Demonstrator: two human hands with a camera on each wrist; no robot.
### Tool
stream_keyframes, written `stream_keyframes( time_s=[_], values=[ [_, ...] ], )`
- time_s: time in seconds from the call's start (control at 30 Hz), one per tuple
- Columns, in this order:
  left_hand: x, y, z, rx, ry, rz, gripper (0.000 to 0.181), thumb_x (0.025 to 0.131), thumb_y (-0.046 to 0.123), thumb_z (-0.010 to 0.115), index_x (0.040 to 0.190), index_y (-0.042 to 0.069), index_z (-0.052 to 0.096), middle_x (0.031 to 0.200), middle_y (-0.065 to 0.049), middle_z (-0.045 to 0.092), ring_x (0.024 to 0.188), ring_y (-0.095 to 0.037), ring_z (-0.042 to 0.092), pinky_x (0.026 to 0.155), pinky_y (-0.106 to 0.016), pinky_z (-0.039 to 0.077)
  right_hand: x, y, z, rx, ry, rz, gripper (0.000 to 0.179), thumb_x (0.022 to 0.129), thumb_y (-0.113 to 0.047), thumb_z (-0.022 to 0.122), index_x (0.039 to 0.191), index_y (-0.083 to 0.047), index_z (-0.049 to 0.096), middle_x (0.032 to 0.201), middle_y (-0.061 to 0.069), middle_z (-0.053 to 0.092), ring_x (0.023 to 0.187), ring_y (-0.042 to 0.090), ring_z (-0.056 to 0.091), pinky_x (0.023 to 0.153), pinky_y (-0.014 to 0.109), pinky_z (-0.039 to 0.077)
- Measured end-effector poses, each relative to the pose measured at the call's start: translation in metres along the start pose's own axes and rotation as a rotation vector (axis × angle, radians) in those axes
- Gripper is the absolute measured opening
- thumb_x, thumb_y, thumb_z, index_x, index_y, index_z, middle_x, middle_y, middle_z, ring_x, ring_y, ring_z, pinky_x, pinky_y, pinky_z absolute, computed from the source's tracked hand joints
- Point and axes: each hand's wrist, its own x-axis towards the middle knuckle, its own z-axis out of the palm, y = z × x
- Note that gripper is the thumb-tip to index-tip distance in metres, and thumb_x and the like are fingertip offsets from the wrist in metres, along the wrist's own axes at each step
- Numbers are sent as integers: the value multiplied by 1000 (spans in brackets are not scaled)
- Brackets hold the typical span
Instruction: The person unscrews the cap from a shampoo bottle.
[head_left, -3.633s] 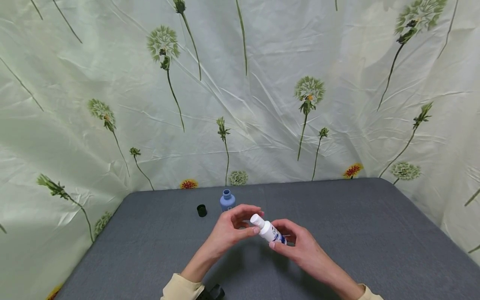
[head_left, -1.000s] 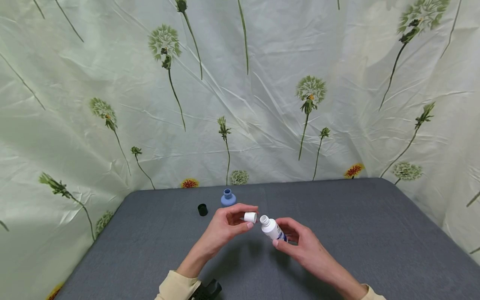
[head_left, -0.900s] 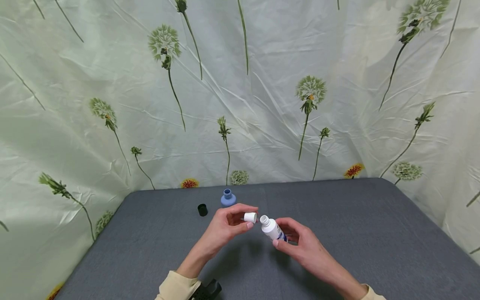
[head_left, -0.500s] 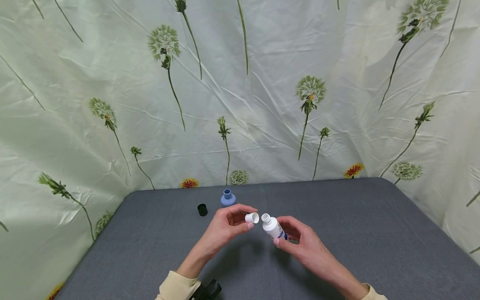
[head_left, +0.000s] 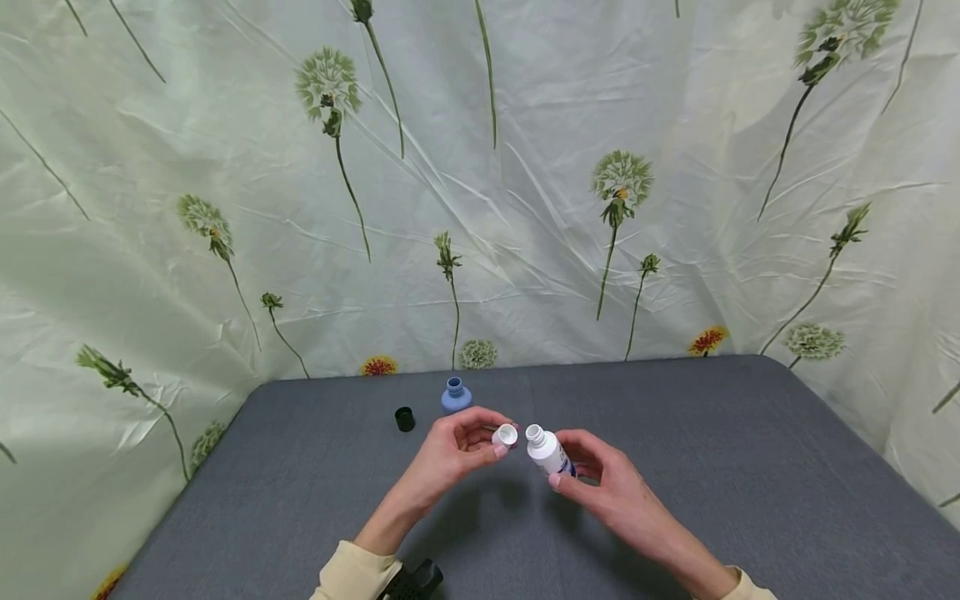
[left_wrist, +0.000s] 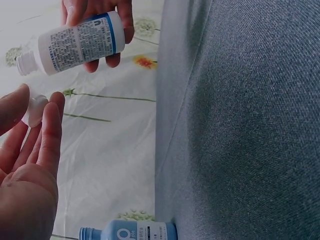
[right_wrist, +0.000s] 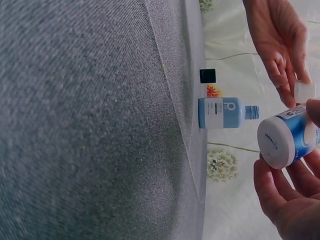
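In the head view my left hand [head_left: 453, 446] pinches a white screw cap [head_left: 506, 435] between thumb and fingers, its hollow side turned toward me. My right hand [head_left: 611, 479] grips a white bottle [head_left: 546, 450] with a blue label, held tilted above the table with its uncapped threaded neck toward the cap. A small gap separates cap and neck. The left wrist view shows the printed back label of the white bottle [left_wrist: 82, 42]; in the right wrist view the white bottle's base [right_wrist: 276, 142] faces the camera.
Behind my left hand an uncapped blue bottle [head_left: 456, 395] stands on the grey cloth-covered table [head_left: 712, 467]. A black cap [head_left: 404, 419] lies left of it. A flower-printed curtain [head_left: 525, 250] hangs along the table's back edge.
The white cap came off the white bottle between the oldest frame and one second ago. Since then my left hand has turned the cap so its hollow side faces me, and the bottle shifted slightly right.
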Motion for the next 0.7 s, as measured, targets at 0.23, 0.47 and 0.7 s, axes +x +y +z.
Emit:
stream_keyframes(
  time_s=[0.23,0.47,0.7],
  values=[
    [0,-1,-1,-14,8,-25,34,89,9,73,121,4,64,113,-13,67,105,-36,64,86,-34,53,0,1,-1,-3,12,-31,43,88,-25,77,125,-12,60,119,3,63,115,19,57,97,39,45],
    [1,-5,-3,-1,-11,-5,37,90,13,73,126,7,65,116,-11,69,111,-38,62,87,-34,53,1,2,-2,9,13,-40,43,87,-22,77,126,-12,60,119,4,64,113,20,58,95,32,46],
    [2,-8,-3,-17,-22,-8,36,90,12,73,125,4,65,116,-12,69,113,-39,61,88,-34,52,2,4,-4,46,34,-75,44,86,-17,78,125,-12,60,118,5,65,113,21,59,96,32,46]
  ],
)
